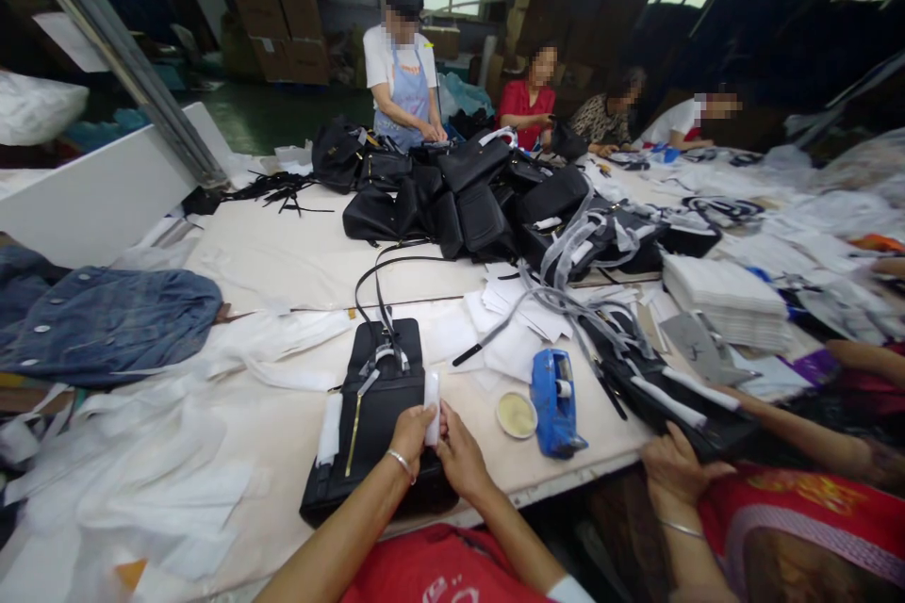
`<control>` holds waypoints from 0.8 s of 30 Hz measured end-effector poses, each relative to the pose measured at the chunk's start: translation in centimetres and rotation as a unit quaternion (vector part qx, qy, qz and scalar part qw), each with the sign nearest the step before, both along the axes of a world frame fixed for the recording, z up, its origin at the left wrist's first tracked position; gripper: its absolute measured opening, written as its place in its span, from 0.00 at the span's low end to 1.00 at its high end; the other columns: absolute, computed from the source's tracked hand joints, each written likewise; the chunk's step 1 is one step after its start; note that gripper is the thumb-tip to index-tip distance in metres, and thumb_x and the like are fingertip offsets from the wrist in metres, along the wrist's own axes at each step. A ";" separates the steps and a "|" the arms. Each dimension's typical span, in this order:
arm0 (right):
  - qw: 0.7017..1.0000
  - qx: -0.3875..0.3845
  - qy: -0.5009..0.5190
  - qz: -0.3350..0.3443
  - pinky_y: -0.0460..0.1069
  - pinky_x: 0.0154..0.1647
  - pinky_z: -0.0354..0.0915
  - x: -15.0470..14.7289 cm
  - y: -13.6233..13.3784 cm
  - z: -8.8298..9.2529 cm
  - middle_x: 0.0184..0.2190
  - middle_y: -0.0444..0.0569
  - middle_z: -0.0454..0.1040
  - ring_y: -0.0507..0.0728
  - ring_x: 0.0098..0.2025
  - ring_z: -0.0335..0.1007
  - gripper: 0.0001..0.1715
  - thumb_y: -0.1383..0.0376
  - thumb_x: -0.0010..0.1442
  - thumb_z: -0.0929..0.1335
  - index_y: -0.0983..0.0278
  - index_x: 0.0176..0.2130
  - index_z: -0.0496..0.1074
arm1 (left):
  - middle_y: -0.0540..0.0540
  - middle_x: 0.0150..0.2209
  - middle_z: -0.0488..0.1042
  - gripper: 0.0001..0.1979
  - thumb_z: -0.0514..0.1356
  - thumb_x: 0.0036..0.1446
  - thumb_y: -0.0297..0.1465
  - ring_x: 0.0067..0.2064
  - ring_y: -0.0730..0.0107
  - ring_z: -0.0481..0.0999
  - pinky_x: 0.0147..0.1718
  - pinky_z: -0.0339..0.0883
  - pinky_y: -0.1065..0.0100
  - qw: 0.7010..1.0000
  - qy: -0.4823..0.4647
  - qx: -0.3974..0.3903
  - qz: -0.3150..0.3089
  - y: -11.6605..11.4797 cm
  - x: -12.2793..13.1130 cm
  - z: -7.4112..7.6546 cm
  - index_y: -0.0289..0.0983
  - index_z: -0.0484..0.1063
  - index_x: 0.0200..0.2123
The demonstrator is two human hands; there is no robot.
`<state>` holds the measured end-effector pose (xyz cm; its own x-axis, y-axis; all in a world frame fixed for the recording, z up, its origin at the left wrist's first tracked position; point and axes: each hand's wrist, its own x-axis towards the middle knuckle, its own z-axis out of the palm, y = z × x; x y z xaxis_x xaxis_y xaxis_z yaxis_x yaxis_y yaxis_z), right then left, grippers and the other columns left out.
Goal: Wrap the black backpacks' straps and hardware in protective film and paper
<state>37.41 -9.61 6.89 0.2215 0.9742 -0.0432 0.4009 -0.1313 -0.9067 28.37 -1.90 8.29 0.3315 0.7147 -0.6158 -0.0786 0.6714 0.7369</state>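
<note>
A black backpack [386, 372] with a gold zipper lies on the table in front of me, its thin straps [382, 292] stretched out beyond it. White wrapping [432, 400] covers a narrow part along its right side. My left hand [414, 433] pinches this wrapping from the left, thumb on top. From the right, my right hand [461, 454] grips its edge, with the fingers partly hidden. A second piece of white wrapping [329, 429] sits on the bag's left side.
A blue tape dispenser [555, 405] and a small round dish [516, 415] stand to the right. Black bags [467, 198] are heaped behind. White sheets [141, 452] and a denim garment [113, 320] lie left. A co-worker's hand [675, 466] holds another black bag at right.
</note>
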 end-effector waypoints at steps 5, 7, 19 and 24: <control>0.988 -0.048 0.143 -0.029 0.51 0.41 0.67 3.1 0.0 0.9 0.45 0.52 0.70 0.56 0.43 0.68 0.30 0.63 0.55 0.65 0.62 0.57 0.58 | 0.46 0.20 0.73 0.17 0.64 0.42 0.42 0.19 0.75 0.68 0.20 0.62 0.72 0.999 0.020 0.033 -0.006 0.0 0.5 -0.4 0.32 0.70 0.23; 0.984 -0.060 0.152 -0.072 0.50 0.38 0.67 3.8 1.2 1.1 0.41 0.51 0.72 0.56 0.40 0.70 0.23 0.58 0.57 0.64 0.64 0.52 0.64 | 0.48 0.19 0.72 0.17 0.64 0.41 0.42 0.18 0.75 0.67 0.19 0.60 0.73 0.998 0.028 0.048 -0.022 0.0 0.9 -0.4 0.32 0.69 0.23; 0.970 -0.086 0.133 -0.182 0.43 0.27 0.61 3.8 3.6 0.6 0.24 0.41 0.72 0.50 0.26 0.67 0.03 0.66 0.51 0.68 0.64 0.31 0.70 | 0.47 0.23 0.74 0.18 0.65 0.42 0.43 0.25 0.71 0.71 0.25 0.62 0.72 0.981 0.030 0.057 -0.182 0.1 1.0 1.6 0.31 0.72 0.27; 0.962 -0.110 0.149 -0.202 0.43 0.26 0.61 3.5 3.7 -1.0 0.25 0.40 0.72 0.51 0.25 0.68 0.08 0.66 0.49 0.69 0.63 0.34 0.71 | 0.45 0.25 0.76 0.17 0.69 0.38 0.37 0.25 0.71 0.72 0.26 0.65 0.72 0.979 0.041 0.000 -0.199 0.7 1.0 0.6 0.29 0.74 0.28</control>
